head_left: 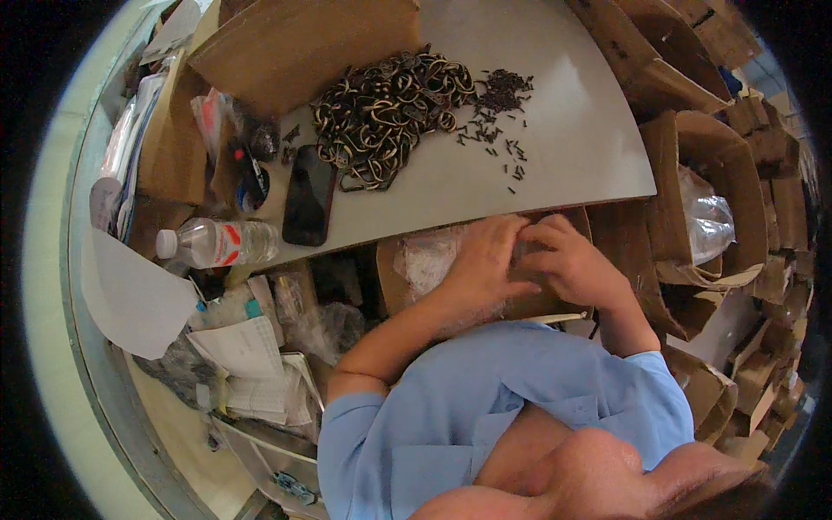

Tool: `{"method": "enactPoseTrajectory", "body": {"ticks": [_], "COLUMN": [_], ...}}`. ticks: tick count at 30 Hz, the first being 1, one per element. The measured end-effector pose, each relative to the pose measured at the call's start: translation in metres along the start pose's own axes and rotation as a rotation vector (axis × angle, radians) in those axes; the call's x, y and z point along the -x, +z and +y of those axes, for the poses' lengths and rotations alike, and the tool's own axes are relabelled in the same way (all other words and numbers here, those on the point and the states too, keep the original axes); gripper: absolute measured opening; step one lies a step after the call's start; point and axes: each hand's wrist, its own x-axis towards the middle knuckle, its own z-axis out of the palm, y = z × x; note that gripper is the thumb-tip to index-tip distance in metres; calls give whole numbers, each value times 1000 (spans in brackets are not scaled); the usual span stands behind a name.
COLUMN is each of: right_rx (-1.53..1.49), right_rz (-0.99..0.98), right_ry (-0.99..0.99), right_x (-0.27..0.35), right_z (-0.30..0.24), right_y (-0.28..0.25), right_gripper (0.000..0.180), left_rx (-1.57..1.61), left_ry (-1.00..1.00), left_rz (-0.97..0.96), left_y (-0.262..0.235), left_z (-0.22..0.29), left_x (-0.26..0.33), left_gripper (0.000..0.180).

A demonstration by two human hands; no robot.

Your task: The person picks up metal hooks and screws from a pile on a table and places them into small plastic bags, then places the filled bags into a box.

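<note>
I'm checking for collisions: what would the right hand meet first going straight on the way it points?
The right hand would probably meet the left hand first, close on its left; depth and contact are hard to judge.

From my end I see a pale grey counter (pixel 589 130), its near edge just beyond the fingers (pixel 510 229). Straight ahead of them, small dark screw-like pieces (pixel 503 92) lie loose, crowding together farther off. Ahead and to their left sits a heap of brass-and-black metal rings (pixel 381 113). Further left of the fingers lie a black phone (pixel 309 199) and, past it, a clear bottle (pixel 208 243) on its side.
</note>
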Motion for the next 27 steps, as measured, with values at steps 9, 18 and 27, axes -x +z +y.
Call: {"method": "enactPoseTrajectory", "body": {"ticks": [9, 18, 27], "right_rx": [18, 170, -179], "right_rz": [317, 310, 130], "right_ry": [423, 349, 389], "right_x": [-49, -39, -61], "right_z": [59, 59, 36], "right_y": [24, 29, 18], "right_gripper": [15, 12, 10], "left_rx": [455, 1042, 1067], "left_ry": [-577, -848, -702], "left_rz": [-539, -438, -485], "left_y": [78, 88, 85], "left_z": [-38, -65, -59], "left_x": [24, 27, 24], "left_gripper": [34, 35, 29]}}
